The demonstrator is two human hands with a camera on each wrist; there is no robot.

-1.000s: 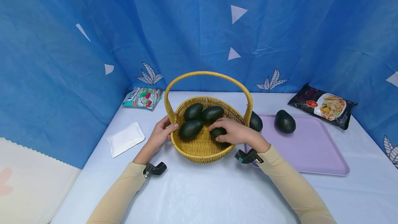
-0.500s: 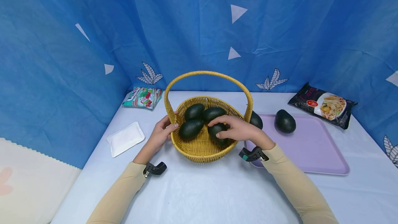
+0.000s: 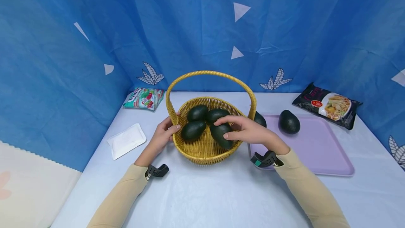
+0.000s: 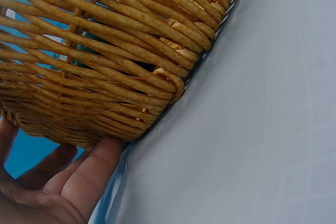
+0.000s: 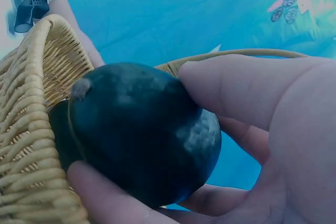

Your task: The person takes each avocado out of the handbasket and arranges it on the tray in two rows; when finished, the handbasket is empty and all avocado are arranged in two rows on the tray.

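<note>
L hand [image 3: 160,136] grips basket [image 3: 205,159]: hold steady; R hand [image 3: 251,131] grasps avocado [image 3: 220,137]: move slowly, approx. level, clear of handle [image 3: 211,73]

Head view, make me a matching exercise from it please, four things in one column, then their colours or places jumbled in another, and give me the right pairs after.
Things:
1. Basket
2. Tray
3. Noodle packet
4. Flat pouch

Descriptions:
A. Plain white, left of the basket
B. Pale purple
C. Yellow, with avocados inside
D. Mostly black, with a food picture

Right pairs: 1-C, 2-B, 3-D, 4-A.
</note>
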